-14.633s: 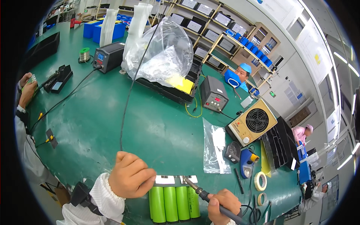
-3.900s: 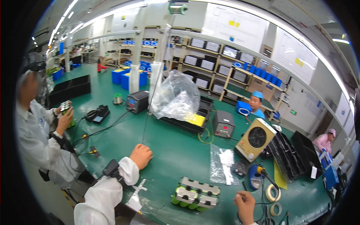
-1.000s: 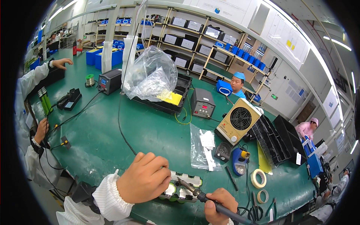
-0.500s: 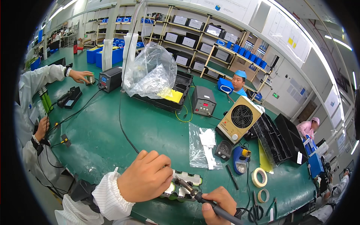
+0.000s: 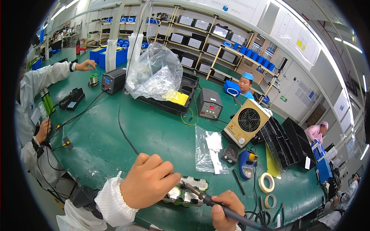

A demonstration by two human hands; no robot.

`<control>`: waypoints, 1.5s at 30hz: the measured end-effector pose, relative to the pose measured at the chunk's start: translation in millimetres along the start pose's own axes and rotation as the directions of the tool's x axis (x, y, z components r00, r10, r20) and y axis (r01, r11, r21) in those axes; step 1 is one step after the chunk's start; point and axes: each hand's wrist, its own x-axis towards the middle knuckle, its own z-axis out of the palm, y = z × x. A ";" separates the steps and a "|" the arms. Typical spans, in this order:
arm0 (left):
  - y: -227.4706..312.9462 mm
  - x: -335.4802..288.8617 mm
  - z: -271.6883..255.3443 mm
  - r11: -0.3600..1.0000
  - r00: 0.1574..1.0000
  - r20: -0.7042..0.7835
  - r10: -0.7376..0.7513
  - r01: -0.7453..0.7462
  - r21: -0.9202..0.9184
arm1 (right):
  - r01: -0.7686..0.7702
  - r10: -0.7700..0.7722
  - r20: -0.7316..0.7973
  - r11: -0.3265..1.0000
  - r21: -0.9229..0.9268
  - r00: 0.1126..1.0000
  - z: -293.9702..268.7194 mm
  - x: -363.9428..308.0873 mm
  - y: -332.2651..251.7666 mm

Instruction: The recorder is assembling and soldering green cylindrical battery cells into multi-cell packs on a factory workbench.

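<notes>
My right hand [image 5: 227, 210] grips a soldering iron [image 5: 227, 213] at the lower middle. Its metal tip reaches onto a battery pack [image 5: 192, 198] of cells with white tops and green sides. Beside that tip, my left hand [image 5: 150, 183] is closed in a pinch over the pack's left part. A dark wire [image 5: 126, 134] rises from behind its knuckles and seems held in it. The fingertips and the wire's lower end are hidden. Both hands work close together, and my left hand covers some of the pack.
A soldering station [image 5: 209, 104], a fan unit [image 5: 246, 123] and an iron stand [image 5: 247, 164] stand beyond. Tape rolls [image 5: 266, 182] and scissors [image 5: 263, 213] lie right. A plastic bag [image 5: 154, 73] covers part of a black tray. At left, a co-worker's hand [image 5: 85, 64] is above a wire spool [image 5: 93, 79].
My right hand and the iron have shifted slightly right and down. The dark wire's upper part has swung left. The co-worker's hand has let go of the spool and lifted.
</notes>
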 end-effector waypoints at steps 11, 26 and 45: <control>-3.4 -5.7 -3.0 0.998 1.000 -0.028 -0.015 0.013 -0.062 | 0.013 -0.013 -0.062 1.000 0.002 0.998 2.6 -1.4 4.0; -2.0 0.0 5.9 0.991 1.000 0.009 -0.002 0.004 -0.134 | 0.065 -0.063 -0.069 0.998 0.021 0.996 2.4 -1.7 6.5; 0.2 6.0 4.3 0.990 0.996 0.087 0.016 -0.004 -0.139 | 0.046 -0.045 -0.066 0.999 0.022 0.997 2.1 -1.6 5.5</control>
